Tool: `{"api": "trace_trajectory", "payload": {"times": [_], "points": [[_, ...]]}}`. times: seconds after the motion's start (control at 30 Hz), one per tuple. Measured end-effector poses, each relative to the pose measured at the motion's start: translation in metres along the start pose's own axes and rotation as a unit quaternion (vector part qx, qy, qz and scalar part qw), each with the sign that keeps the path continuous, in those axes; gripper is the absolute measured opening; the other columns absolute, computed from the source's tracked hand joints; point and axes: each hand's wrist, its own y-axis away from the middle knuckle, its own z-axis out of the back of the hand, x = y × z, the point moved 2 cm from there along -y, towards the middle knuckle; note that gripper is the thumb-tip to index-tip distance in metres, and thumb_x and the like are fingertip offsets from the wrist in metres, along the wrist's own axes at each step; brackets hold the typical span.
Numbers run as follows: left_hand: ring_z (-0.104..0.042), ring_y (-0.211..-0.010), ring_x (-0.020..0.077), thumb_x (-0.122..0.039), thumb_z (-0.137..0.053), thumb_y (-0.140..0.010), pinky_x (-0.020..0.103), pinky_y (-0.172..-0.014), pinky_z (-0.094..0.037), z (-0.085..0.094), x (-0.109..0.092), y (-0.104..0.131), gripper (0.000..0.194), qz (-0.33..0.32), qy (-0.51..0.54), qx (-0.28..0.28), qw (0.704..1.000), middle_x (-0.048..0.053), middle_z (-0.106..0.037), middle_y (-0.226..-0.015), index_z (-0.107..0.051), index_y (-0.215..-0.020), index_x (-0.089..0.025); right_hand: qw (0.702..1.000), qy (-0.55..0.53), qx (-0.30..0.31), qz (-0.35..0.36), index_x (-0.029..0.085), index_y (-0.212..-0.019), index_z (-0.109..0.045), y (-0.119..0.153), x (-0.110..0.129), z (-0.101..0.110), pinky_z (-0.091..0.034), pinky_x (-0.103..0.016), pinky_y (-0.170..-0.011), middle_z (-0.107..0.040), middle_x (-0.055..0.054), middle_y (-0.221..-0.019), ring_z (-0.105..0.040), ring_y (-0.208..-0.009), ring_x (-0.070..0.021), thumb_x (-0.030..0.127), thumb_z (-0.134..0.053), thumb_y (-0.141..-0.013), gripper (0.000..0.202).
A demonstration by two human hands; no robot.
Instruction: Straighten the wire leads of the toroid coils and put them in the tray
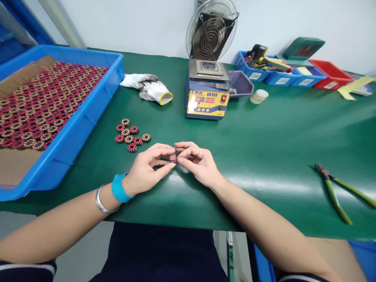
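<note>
Between the thumb and fingers of my left hand [148,166] is a small wound motor stator [173,158], red at its edge and held on its side above the bench. My right hand [199,162] meets it from the right. Its thumb and forefinger are pinched together at the stator's red face; whatever lies between those tips is too small to make out. Left of my hands, several loose stators [128,139] lie in a loose cluster, some with red faces and some with copper ones.
A blue tray [88,121] full of stators stands at left. White gloves [151,89] lie behind the cluster. A solder pot [206,102] with a fan guard [210,39] stands at the back. Green-handled pliers [330,190] lie right; blue bins [255,74] line the back right.
</note>
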Motion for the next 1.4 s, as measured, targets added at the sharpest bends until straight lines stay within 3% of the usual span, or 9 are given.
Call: {"api": "trace_trajectory", "payload": {"times": [0.13,0.4,0.53,0.7,0.9,1.03,1.17,1.27,1.4], "points": [[-0.067,-0.094,0.0158,-0.015,-0.069,-0.079,0.028,-0.083,-0.063,0.000,-0.002,0.000,0.023,-0.012,-0.011,-0.022,1.000,0.007,-0.059,-0.110,-0.067,-0.102,-0.016,1.000,0.018,0.002,0.017,0.019,-0.069,-0.065,0.001,0.002,-0.001,-0.050,-0.042,-0.095,-0.061,-0.010,-0.118,-0.060,-0.112,-0.0233,0.043,-0.077,-0.072,0.027],[-0.065,-0.089,0.0150,-0.016,-0.069,-0.078,0.030,-0.083,-0.062,0.003,-0.002,-0.003,0.020,-0.035,-0.050,-0.050,0.997,0.006,-0.058,-0.100,-0.064,-0.097,-0.015,0.968,0.168,0.027,0.182,0.020,-0.072,-0.064,0.017,0.018,-0.011,-0.037,-0.048,-0.109,-0.054,-0.012,-0.135,-0.051,-0.126,-0.0261,0.022,-0.068,-0.079,0.008],[-0.064,-0.089,0.0147,-0.014,-0.068,-0.078,0.029,-0.082,-0.061,0.002,-0.005,-0.002,0.018,-0.040,-0.051,-0.033,0.997,0.005,-0.058,-0.097,-0.064,-0.095,-0.015,0.979,0.142,-0.044,0.138,0.021,-0.090,-0.065,0.010,0.012,-0.003,-0.038,-0.046,-0.109,-0.053,-0.013,-0.134,-0.050,-0.128,-0.0254,0.033,-0.068,-0.081,0.016],[-0.064,-0.089,0.0147,-0.010,-0.068,-0.076,0.029,-0.081,-0.061,-0.001,-0.006,-0.001,0.018,-0.044,-0.050,-0.023,0.997,0.005,-0.059,-0.096,-0.064,-0.093,-0.015,0.988,0.134,-0.005,0.077,0.019,-0.076,-0.066,0.003,0.004,-0.001,-0.038,-0.046,-0.107,-0.060,-0.014,-0.122,-0.054,-0.122,-0.0259,0.042,-0.063,-0.086,0.026],[-0.065,-0.087,0.0137,-0.012,-0.068,-0.077,0.029,-0.081,-0.061,0.000,-0.005,-0.001,0.018,-0.047,-0.048,-0.016,0.998,0.005,-0.059,-0.097,-0.064,-0.094,-0.014,0.990,0.125,0.001,0.063,0.018,-0.073,-0.064,0.004,0.005,-0.003,-0.040,-0.047,-0.105,-0.059,-0.014,-0.122,-0.054,-0.121,-0.0266,0.047,-0.064,-0.084,0.031],[-0.065,-0.089,0.0149,-0.014,-0.070,-0.076,0.030,-0.083,-0.061,0.000,-0.005,-0.001,0.019,-0.022,-0.021,-0.021,0.999,0.005,-0.060,-0.098,-0.064,-0.094,-0.014,0.985,0.151,-0.020,0.084,0.019,-0.072,-0.062,0.004,0.007,0.000,-0.046,-0.043,-0.099,-0.063,-0.012,-0.117,-0.061,-0.112,-0.0240,0.042,-0.064,-0.086,0.027],[-0.066,-0.088,0.0157,-0.015,-0.071,-0.075,0.031,-0.085,-0.060,0.002,-0.006,-0.004,0.021,0.021,0.038,-0.025,0.999,0.005,-0.064,-0.093,-0.065,-0.094,-0.013,0.950,0.253,-0.027,0.181,0.020,-0.094,-0.064,0.008,0.016,0.001,-0.053,-0.035,-0.086,-0.070,-0.008,-0.100,-0.067,-0.092,-0.0191,0.026,-0.059,-0.088,0.010],[-0.068,-0.084,0.0167,-0.020,-0.073,-0.074,0.032,-0.083,-0.060,0.004,-0.007,-0.006,0.021,0.046,0.058,-0.029,0.997,0.006,-0.069,-0.090,-0.065,-0.093,-0.013,0.898,0.362,0.010,0.248,0.021,-0.110,-0.063,0.011,0.020,-0.001,-0.055,-0.032,-0.080,-0.072,-0.008,-0.099,-0.068,-0.088,-0.0180,0.022,-0.054,-0.091,0.022],[-0.069,-0.080,0.0167,-0.023,-0.075,-0.072,0.031,-0.078,-0.060,0.004,-0.007,-0.006,0.024,0.068,0.066,-0.032,0.995,0.007,-0.071,-0.086,-0.066,-0.091,-0.013,0.847,0.452,0.043,0.276,0.020,-0.112,-0.066,0.013,0.019,-0.001,-0.056,-0.027,-0.073,-0.072,-0.008,-0.099,-0.068,-0.083,-0.0163,0.021,-0.046,-0.095,0.026]]}}
